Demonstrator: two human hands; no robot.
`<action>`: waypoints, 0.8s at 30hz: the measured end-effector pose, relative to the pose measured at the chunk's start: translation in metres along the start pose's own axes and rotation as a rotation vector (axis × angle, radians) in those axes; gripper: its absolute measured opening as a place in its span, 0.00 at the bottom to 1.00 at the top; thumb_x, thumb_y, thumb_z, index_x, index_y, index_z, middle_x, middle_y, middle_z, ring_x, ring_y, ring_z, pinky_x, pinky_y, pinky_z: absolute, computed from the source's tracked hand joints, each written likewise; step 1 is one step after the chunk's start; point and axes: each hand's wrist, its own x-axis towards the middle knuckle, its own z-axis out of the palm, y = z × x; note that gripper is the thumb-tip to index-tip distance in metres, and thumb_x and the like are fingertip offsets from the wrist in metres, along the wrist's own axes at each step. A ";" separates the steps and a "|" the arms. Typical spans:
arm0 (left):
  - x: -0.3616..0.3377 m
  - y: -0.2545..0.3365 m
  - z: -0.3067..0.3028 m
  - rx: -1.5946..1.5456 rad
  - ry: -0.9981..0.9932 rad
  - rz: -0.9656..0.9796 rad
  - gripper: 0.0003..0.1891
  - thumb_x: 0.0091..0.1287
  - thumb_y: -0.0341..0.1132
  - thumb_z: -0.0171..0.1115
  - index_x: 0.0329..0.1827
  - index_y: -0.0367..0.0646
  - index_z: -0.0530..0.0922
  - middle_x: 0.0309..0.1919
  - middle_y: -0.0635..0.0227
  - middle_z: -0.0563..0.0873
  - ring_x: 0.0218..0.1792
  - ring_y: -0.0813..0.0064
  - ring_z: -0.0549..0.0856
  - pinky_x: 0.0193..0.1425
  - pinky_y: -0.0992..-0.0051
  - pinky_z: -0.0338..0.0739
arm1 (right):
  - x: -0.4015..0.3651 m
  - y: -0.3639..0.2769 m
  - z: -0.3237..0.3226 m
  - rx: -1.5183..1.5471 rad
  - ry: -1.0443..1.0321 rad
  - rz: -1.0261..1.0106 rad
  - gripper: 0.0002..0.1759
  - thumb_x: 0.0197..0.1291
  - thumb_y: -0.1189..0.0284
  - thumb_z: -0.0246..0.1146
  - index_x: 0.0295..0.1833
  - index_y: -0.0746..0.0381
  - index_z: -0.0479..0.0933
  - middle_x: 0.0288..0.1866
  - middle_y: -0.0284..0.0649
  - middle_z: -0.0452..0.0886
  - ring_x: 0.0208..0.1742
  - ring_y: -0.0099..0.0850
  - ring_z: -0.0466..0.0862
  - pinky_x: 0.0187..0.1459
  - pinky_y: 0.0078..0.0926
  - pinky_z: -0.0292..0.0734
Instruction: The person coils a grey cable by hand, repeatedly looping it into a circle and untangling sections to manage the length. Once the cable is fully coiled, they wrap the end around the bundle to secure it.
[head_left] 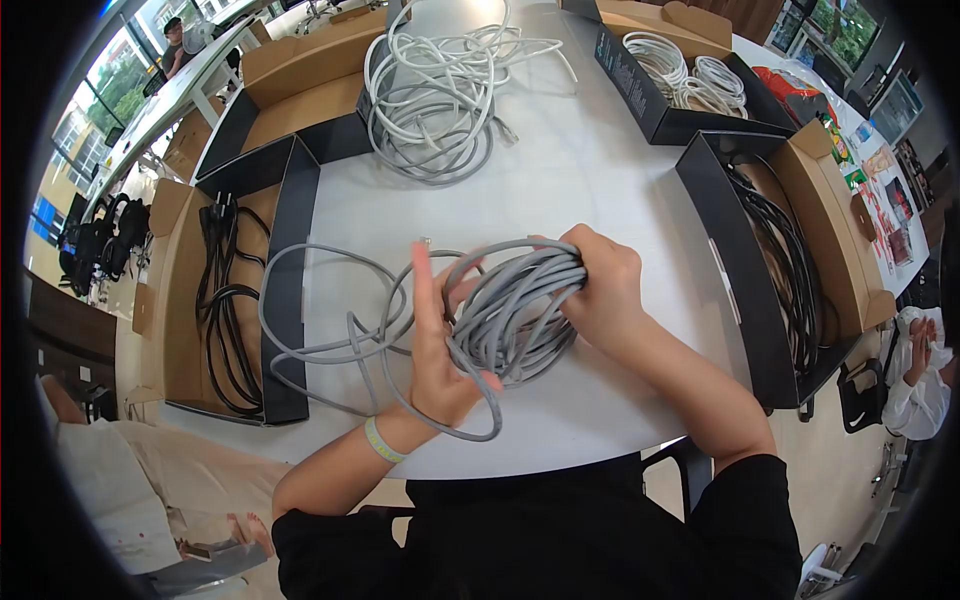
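A thick coil of grey cable is held above the white table, in front of my body. My right hand grips the coil's right side with its fingers wrapped round the strands. On the coil's left side is my left hand, fingers extended upward and spread from the thumb, with the coil resting against the palm. Loose loops of the grey cable spread left from the coil, past my left wrist and over the edge of a black box.
Tangled pale cables lie at the table's far side. Left, one box holds black cables; another stands behind it. Right, one box holds black cables, another white coils. Other people sit at both sides.
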 end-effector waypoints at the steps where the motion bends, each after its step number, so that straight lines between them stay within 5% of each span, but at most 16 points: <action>1: 0.001 0.001 -0.003 0.022 -0.059 -0.015 0.52 0.56 0.47 0.65 0.69 0.35 0.36 0.59 0.49 0.65 0.59 0.64 0.69 0.60 0.70 0.64 | -0.001 0.000 -0.001 0.003 0.000 -0.003 0.10 0.40 0.82 0.63 0.23 0.64 0.66 0.15 0.41 0.69 0.14 0.36 0.70 0.18 0.28 0.65; 3: 0.003 0.007 -0.006 0.159 -0.105 -0.021 0.49 0.51 0.39 0.71 0.68 0.33 0.45 0.52 0.51 0.73 0.52 0.67 0.76 0.55 0.75 0.69 | -0.004 0.001 -0.003 -0.022 -0.012 0.031 0.11 0.36 0.81 0.63 0.25 0.64 0.67 0.16 0.42 0.70 0.15 0.37 0.71 0.18 0.27 0.66; 5: 0.000 0.008 -0.005 0.131 -0.094 -0.307 0.32 0.59 0.30 0.60 0.62 0.35 0.53 0.50 0.55 0.71 0.46 0.70 0.79 0.47 0.69 0.78 | -0.003 -0.005 -0.011 0.065 -0.091 0.114 0.11 0.38 0.80 0.64 0.27 0.65 0.68 0.17 0.40 0.72 0.17 0.34 0.73 0.20 0.26 0.67; 7: 0.009 0.016 -0.009 0.015 -0.040 -0.402 0.27 0.60 0.30 0.58 0.58 0.35 0.56 0.44 0.57 0.74 0.39 0.74 0.79 0.42 0.72 0.79 | 0.002 -0.009 -0.020 0.151 -0.175 0.196 0.11 0.40 0.78 0.65 0.30 0.65 0.70 0.18 0.38 0.73 0.19 0.31 0.75 0.22 0.24 0.68; 9: 0.014 0.017 -0.011 -0.101 0.022 -0.498 0.21 0.61 0.29 0.56 0.54 0.34 0.59 0.38 0.59 0.76 0.31 0.77 0.80 0.37 0.75 0.80 | 0.006 -0.010 -0.026 0.815 -0.444 0.671 0.20 0.42 0.71 0.70 0.40 0.64 0.71 0.24 0.36 0.76 0.25 0.22 0.75 0.27 0.17 0.68; 10: 0.014 0.014 -0.012 -0.185 0.085 -0.489 0.19 0.63 0.29 0.52 0.54 0.35 0.59 0.36 0.60 0.75 0.29 0.79 0.79 0.35 0.73 0.80 | 0.004 -0.007 -0.026 0.821 -0.449 0.670 0.20 0.42 0.71 0.70 0.40 0.64 0.71 0.24 0.36 0.76 0.25 0.22 0.75 0.27 0.17 0.68; 12: 0.014 0.009 -0.008 -0.253 0.224 -0.449 0.14 0.66 0.29 0.45 0.54 0.41 0.60 0.33 0.66 0.72 0.21 0.83 0.73 0.32 0.75 0.81 | 0.000 0.001 -0.022 1.299 -0.479 0.734 0.29 0.47 0.67 0.70 0.53 0.65 0.67 0.40 0.37 0.74 0.41 0.24 0.76 0.43 0.21 0.72; 16: 0.014 0.000 -0.006 -0.259 0.356 -0.460 0.13 0.67 0.29 0.44 0.54 0.41 0.60 0.33 0.67 0.71 0.22 0.84 0.72 0.32 0.73 0.81 | -0.009 -0.003 -0.008 1.369 -0.413 0.697 0.38 0.45 0.67 0.71 0.60 0.66 0.60 0.44 0.40 0.73 0.48 0.26 0.74 0.49 0.23 0.70; 19: 0.013 -0.002 -0.008 -0.194 0.393 -0.352 0.11 0.68 0.30 0.44 0.52 0.43 0.60 0.34 0.69 0.70 0.25 0.84 0.72 0.35 0.71 0.81 | -0.014 -0.009 0.000 1.047 -0.309 0.539 0.38 0.47 0.70 0.69 0.62 0.66 0.59 0.45 0.40 0.73 0.50 0.25 0.72 0.50 0.24 0.69; 24: 0.011 0.000 -0.009 -0.320 0.442 -0.335 0.12 0.69 0.31 0.44 0.53 0.45 0.60 0.35 0.71 0.70 0.28 0.84 0.71 0.39 0.70 0.80 | -0.020 -0.012 0.008 1.051 -0.276 0.741 0.23 0.50 0.78 0.61 0.54 0.65 0.65 0.41 0.39 0.75 0.45 0.24 0.75 0.49 0.24 0.70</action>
